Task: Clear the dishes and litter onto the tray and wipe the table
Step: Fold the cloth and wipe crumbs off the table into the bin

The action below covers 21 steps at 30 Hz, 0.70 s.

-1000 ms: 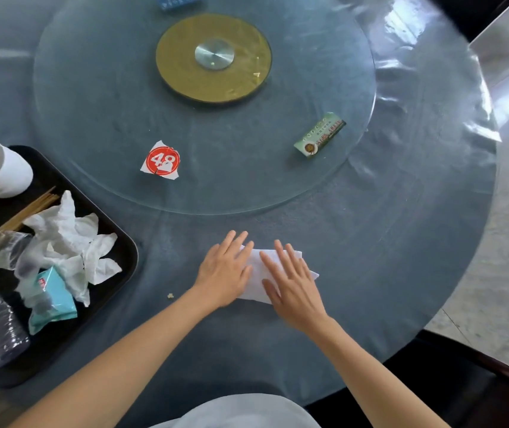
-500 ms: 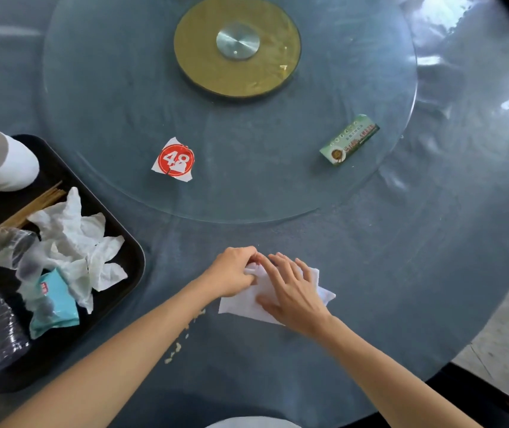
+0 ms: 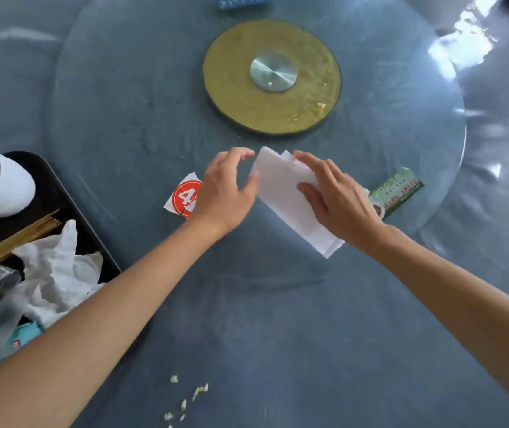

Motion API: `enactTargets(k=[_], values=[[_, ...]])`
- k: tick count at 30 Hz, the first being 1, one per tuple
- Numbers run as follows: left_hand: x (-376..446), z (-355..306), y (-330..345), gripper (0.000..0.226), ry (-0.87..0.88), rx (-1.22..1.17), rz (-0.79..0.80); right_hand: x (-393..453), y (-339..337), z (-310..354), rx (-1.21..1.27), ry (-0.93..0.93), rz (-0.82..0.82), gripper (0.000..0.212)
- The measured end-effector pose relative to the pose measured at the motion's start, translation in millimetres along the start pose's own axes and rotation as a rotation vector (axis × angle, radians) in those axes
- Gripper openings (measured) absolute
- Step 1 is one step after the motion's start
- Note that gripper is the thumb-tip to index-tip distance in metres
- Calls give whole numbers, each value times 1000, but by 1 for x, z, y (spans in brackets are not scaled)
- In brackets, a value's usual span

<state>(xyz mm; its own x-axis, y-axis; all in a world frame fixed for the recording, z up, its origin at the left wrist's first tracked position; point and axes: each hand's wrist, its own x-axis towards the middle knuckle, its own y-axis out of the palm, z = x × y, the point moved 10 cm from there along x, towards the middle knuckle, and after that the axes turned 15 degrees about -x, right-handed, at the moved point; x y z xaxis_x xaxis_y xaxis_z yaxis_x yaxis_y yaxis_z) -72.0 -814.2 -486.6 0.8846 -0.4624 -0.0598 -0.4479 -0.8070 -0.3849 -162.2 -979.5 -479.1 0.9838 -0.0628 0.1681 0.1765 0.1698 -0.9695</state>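
**Folded tissue in hand, litter on either side**

We take the gold disc (image 3: 271, 77) at the hub of the glass turntable (image 3: 123, 97) as our landmark. Just on our side of it, both hands are on a folded white tissue (image 3: 287, 199). Our right hand (image 3: 336, 202) lies flat over its right half, fingers (image 3: 315, 171) extended and close together, thumb tucked under the lower edge. Our left hand (image 3: 225, 189) curls at the tissue's left edge, thumb touching the paper and the other fingers arched and loosely spread above it, not pinched shut. The tissue's long axis runs from near the disc down and to the right, toward our right wrist.

Two pieces of litter remain on the glass. The red sticker (image 3: 183, 196) lies left of the tissue, partly hidden under our left hand, so the left hand is plainly nearer to it. The green wrapper (image 3: 400, 188) lies right of the disc near the glass edge, just beyond our right hand, its long axis slanting up to the right. Crumbs (image 3: 197, 390) sit on the table (image 3: 309, 350) well below the disc, close to our body.

The tray (image 3: 61, 193) lies far to the left of the disc, holding a cup (image 3: 0, 183), chopsticks (image 3: 21, 236) and crumpled tissues (image 3: 58, 270).

We judge the wiping is about to resume, with tissue folding nearly done.
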Motion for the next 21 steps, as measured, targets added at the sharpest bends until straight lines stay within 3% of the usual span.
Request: enactTargets(k=[2,5,7,10,15,19,21], values=[[11,37,-13,36,-88,133,-85,42,19,-23,-87,85,27,51],[2,93,-18,44,-191,296,-79,75,69,-49,-235,291,174,58],[-12,118,-24,50,-180,388,-80,79,95,-54,-280,378,218,61],[-27,133,-25,58,-90,522,-52,73,106,-46,-328,408,141,56],[-25,140,-30,55,-25,573,-66,34,111,19,-370,97,119,57],[-21,145,-40,54,30,566,-70,-32,107,97,-240,-198,60,65],[-15,147,-47,55,46,550,-79,-35,105,115,-167,-324,77,57]])
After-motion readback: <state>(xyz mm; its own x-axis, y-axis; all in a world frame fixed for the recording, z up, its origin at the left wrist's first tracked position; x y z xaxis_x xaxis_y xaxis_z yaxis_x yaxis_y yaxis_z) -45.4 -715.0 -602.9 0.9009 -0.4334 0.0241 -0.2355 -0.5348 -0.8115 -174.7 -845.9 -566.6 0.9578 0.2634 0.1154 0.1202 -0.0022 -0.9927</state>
